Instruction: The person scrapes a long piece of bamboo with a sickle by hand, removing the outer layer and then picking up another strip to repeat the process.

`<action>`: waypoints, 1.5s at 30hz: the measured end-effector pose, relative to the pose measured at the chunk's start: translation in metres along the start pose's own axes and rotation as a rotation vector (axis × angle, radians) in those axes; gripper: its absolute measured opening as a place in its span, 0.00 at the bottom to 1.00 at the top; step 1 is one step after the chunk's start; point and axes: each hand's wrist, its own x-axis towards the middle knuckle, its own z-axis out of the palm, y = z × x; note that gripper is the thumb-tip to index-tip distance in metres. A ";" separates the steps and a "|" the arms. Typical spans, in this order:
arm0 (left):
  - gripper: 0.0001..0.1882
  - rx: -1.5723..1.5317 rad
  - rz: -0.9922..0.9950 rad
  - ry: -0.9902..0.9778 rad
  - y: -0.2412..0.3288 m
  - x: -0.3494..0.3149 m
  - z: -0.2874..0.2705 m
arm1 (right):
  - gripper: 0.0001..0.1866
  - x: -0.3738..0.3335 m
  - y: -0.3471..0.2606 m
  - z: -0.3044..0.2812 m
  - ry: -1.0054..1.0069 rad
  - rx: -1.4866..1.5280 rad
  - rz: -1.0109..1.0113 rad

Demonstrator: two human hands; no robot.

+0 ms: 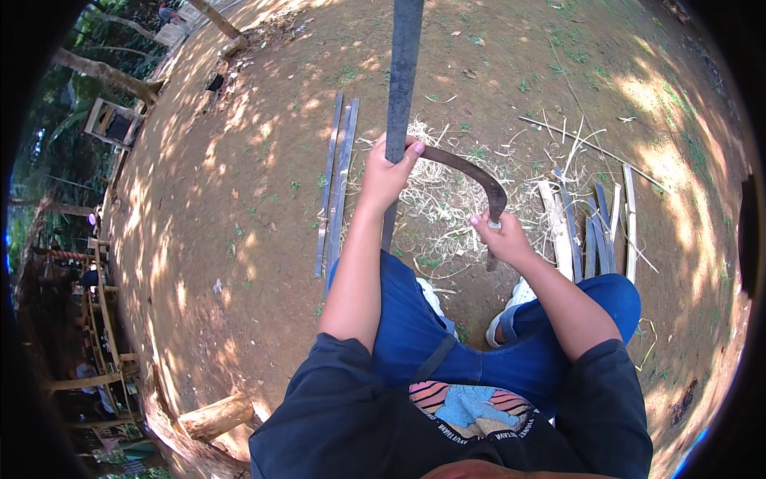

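A long dark flat strip (405, 56), bamboo by its look, runs from beside my left knee out past the top of the view. My left hand (385, 174) is closed round it, thumb on the right side. In my right hand (504, 238) is the short handle of a sickle (475, 172), fingers wrapped about it. Its curved dark blade arcs up and leftward, the tip end lying at the strip by my left thumb. Whether the blade's edge bites into the strip cannot be made out.
Pale curly shavings (443, 191) cover the dirt ahead of my feet. Two dark strips (339, 176) lie to the left, several split pieces (600, 231) to the right. A thin stick (594, 148) lies beyond them. Logs (215, 417) rest at lower left, near a wooden structure (104, 311).
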 end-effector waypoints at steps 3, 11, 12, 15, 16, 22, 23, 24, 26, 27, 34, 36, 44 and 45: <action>0.14 0.015 0.031 -0.052 -0.002 -0.001 -0.002 | 0.19 0.003 0.010 0.000 0.000 -0.051 -0.016; 0.11 -0.036 0.000 -0.169 0.012 -0.011 0.006 | 0.20 0.004 0.010 -0.010 -0.131 0.025 0.101; 0.11 -0.058 -0.010 -0.150 0.013 -0.014 0.008 | 0.21 0.006 0.018 -0.012 -0.144 0.077 0.148; 0.12 -0.088 -0.015 -0.119 0.022 -0.015 0.010 | 0.26 0.002 0.056 -0.017 -0.149 -0.094 0.176; 0.13 -0.079 -0.030 -0.108 0.019 -0.017 0.005 | 0.28 -0.001 0.062 -0.017 -0.151 -0.167 0.184; 0.13 -0.075 -0.145 -0.078 0.026 -0.018 -0.011 | 0.27 -0.009 0.121 -0.030 -0.192 -0.426 0.347; 0.13 -0.081 -0.159 -0.078 0.030 -0.018 -0.013 | 0.28 -0.010 0.128 -0.032 -0.178 -0.424 0.358; 0.13 -0.081 -0.152 -0.078 0.032 -0.018 -0.012 | 0.28 -0.011 0.134 -0.035 -0.163 -0.421 0.370; 0.12 -0.078 -0.158 -0.072 0.031 -0.020 -0.013 | 0.27 -0.016 0.129 -0.034 -0.151 -0.467 0.289; 0.12 -0.079 -0.165 -0.068 0.032 -0.020 -0.013 | 0.27 -0.018 0.126 -0.035 -0.144 -0.489 0.249; 0.14 -0.118 -0.187 -0.099 0.025 -0.019 -0.011 | 0.25 -0.021 0.087 -0.035 -0.042 -0.345 0.284; 0.14 -0.114 -0.204 -0.120 0.027 -0.016 -0.006 | 0.24 -0.018 0.108 -0.042 0.009 -0.366 0.171; 0.15 -0.111 -0.151 -0.059 0.018 -0.020 -0.012 | 0.17 -0.017 0.070 -0.035 0.219 -0.416 0.138; 0.15 -0.123 -0.155 -0.052 0.018 -0.020 -0.011 | 0.16 -0.015 0.080 -0.037 0.272 -0.454 0.056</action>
